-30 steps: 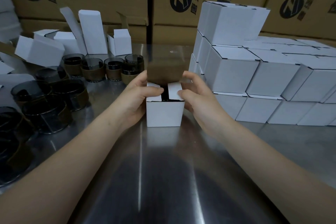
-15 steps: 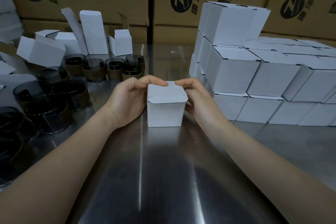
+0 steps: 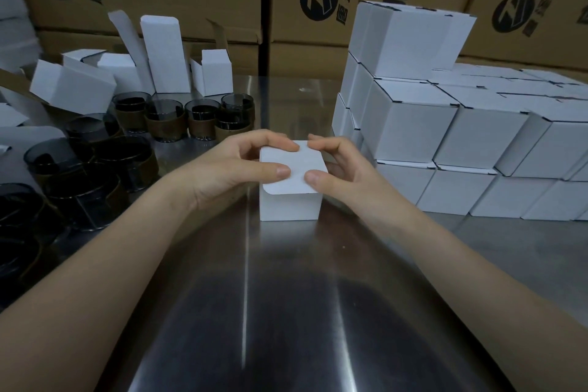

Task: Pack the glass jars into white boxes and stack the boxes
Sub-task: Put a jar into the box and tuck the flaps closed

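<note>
Box (image 3: 289, 205) stands upright on the steel table (image 3: 286, 296), straight ahead of the person, with its lid (image 3: 297, 157) folded down flat on top. Both hands are on it. The left hand (image 3: 230, 165) comes in from the left, its thumb on the near part of the lid and its fingers curled over the far edge. The right hand (image 3: 339, 170) mirrors it from the right. Each hand pinches the box top, and neither is free. The lid's near edge shows rounded corners just above the front face. Whether its tuck flap is already inside or lies over the front, I cannot tell from this angle.

The box looks about as wide as it is tall, so it has no long axis to mind. What matters is the stack (image 3: 413, 124): it rises to the right of the box, near the right hand and across the box from the left hand. Stacking would thus be a short carry rightward, likely led by the right hand. The jars (image 3: 165, 119) still to pack stand to the left, nearer the left hand.
</note>
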Demonstrator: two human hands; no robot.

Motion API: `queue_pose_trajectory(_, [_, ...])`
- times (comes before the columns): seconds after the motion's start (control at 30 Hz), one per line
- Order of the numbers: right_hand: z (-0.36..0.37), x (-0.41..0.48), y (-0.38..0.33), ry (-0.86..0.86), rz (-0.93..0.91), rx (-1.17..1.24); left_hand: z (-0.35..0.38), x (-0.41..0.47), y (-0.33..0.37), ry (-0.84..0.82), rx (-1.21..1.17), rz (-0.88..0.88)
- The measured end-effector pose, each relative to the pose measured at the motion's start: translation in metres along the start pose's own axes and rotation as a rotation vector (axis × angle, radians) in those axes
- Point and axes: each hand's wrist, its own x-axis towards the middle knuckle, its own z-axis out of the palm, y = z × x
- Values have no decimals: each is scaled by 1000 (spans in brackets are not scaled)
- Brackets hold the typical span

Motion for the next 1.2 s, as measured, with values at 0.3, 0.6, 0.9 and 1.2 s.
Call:
queue_pose_trajectory(0.3, [-7,0,1,-68,-52,-104,-2,0,2,-142,98,-42])
queue_pose_trajectory(0.6, [0,2,6,51,-186,-188,-1,1,1,-22,217,42])
queue_pose_trajectory(0.9, [5,1,3,102,-175,-184,-1,2,3,-19,215,73])
queue_pose_trajectory(1.2, [10,3,-1,125,-160,-176,-3,2,5,5,189,94])
